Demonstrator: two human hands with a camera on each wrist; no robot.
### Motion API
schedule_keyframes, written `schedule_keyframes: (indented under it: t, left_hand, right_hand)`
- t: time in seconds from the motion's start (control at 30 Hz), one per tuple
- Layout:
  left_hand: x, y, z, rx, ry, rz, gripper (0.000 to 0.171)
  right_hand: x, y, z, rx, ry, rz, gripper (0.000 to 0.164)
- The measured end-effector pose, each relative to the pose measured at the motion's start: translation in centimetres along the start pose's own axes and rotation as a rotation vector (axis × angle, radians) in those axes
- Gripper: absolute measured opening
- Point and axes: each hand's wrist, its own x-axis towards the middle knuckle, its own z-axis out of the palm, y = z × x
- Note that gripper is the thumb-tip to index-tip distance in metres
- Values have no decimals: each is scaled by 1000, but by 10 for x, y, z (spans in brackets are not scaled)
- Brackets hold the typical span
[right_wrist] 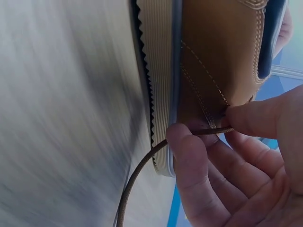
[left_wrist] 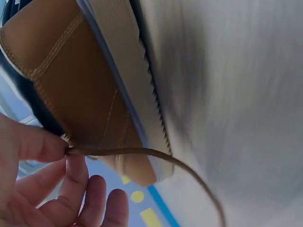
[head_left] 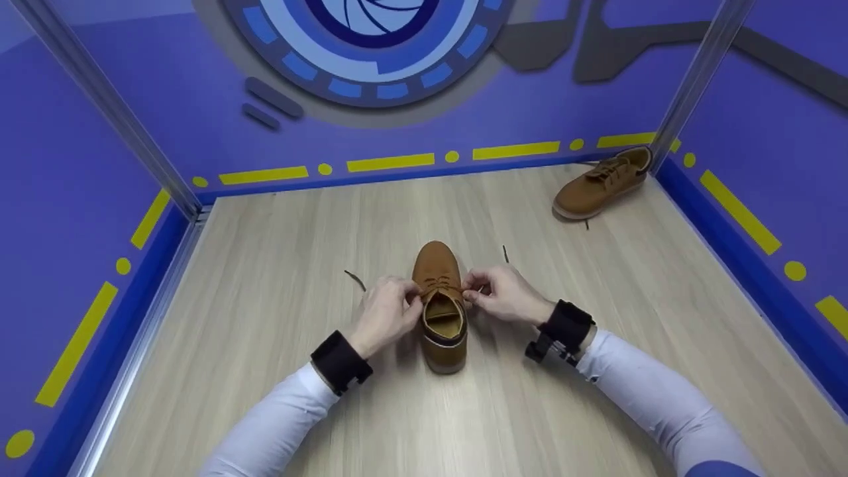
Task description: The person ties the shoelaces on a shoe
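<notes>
A brown lace-up shoe stands on its sole on the wooden board, its toe pointing away from me. On its left side my left hand pinches a brown shoelace between thumb and index finger, while the other fingers are loosely bent. Across the shoe, my right hand pinches the opposite shoelace close to the upper. Both lace ends trail past the hands onto the board. The laces cross the shoe just ahead of its opening; fingers partly hide them.
A matching brown shoe lies in the far right corner near the wall, its laces loose. Blue panels with yellow marks enclose the light wood board at the back and on both sides.
</notes>
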Motion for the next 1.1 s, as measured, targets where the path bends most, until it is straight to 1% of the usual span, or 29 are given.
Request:
schedule_keyframes:
  t: [0.03, 0.1, 0.2, 0.27, 0.33, 0.4, 0.5, 0.63, 0.7, 0.8, 0.93, 1.1]
  left_hand:
    - [1, 0, -3, -13, -20, -12, 12]
    - [2, -1, -9, -93, -99, -55, 12]
    - [3, -3, -19, -295, -240, -140, 16]
    - [2, -4, -24, -441, -314, -187, 19]
    - [2, -3, -28, -558, -359, -220, 22]
    - [3, -3, -29, -652, -389, -249, 23]
    - [5, -4, -30, -763, -408, -282, 26]
    - [9, -4, -27, -903, -384, -308, 30]
    - [11, -4, -23, -965, -344, -315, 31]
    - [16, -4, -15, -1045, -260, -333, 31]
    - [20, -3, -4, -1099, -154, -354, 29]
    - [22, 1, 7, -1097, -62, -363, 25]
  right_hand:
    - [0, 0, 0, -10, 0, -2, 5]
    - [-2, 1, 0, -18, -6, 5, 6]
    - [-3, 2, 1, -15, -18, 8, 8]
    - [-4, 3, 1, -17, -20, 1, 8]
    - [-4, 4, 1, -13, -22, -6, 7]
    - [-5, 3, 1, -8, -22, -6, 6]
    - [-5, 2, -1, -1, -26, 7, 6]
    - [-4, 1, -3, 3, -36, 32, 6]
    - [-4, 1, -3, 6, -39, 35, 6]
    - [-3, 0, -3, 6, -38, 26, 7]
    - [-3, 1, -3, 6, -44, 1, 6]
    - [-3, 1, -4, 8, -53, -23, 7]
